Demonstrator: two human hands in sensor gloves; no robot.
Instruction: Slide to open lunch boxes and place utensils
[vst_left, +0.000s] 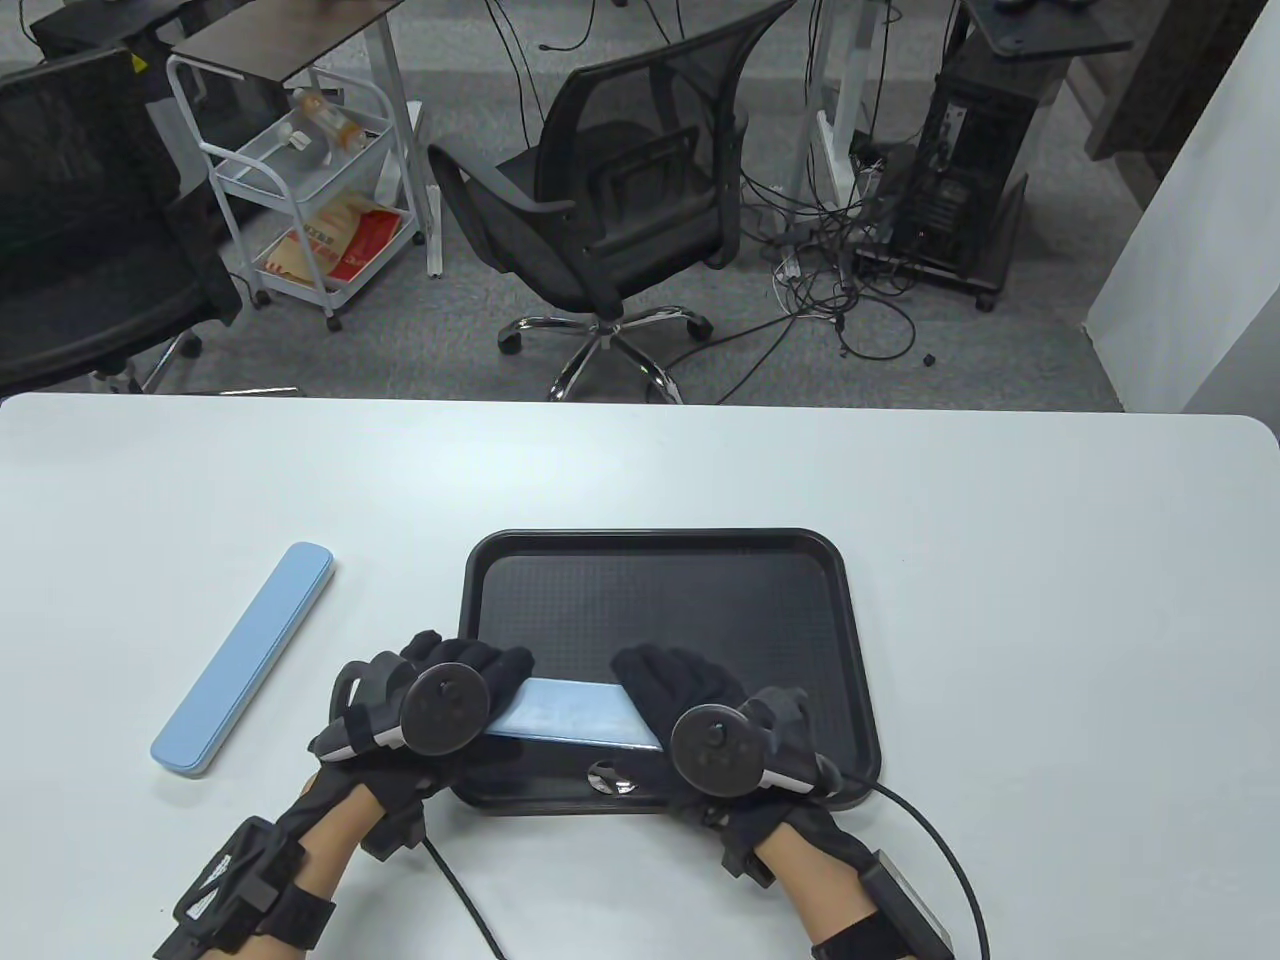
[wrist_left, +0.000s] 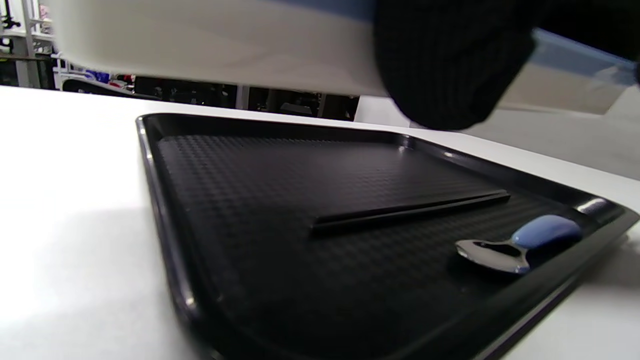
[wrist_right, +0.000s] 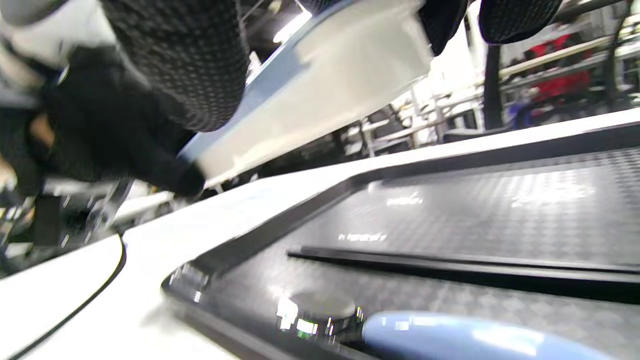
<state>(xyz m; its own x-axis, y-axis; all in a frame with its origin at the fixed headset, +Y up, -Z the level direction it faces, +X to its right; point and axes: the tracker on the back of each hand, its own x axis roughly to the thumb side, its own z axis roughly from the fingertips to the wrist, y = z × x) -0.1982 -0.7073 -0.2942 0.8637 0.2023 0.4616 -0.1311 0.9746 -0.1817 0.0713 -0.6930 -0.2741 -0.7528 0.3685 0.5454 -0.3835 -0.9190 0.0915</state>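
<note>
A long, pale-blue lunch box (vst_left: 575, 712) hangs above the black tray (vst_left: 850, 640); left hand (vst_left: 440, 700) and right hand (vst_left: 700, 720) each grip one end, fingers wrapped tight.

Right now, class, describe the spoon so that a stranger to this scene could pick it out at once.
Find the black tray on the white table. Near its front edge, beneath the box both hands hold, lies the spoon. Unlike the black chopsticks beside it, it has a shiny metal bowl and a blue handle.
</note>
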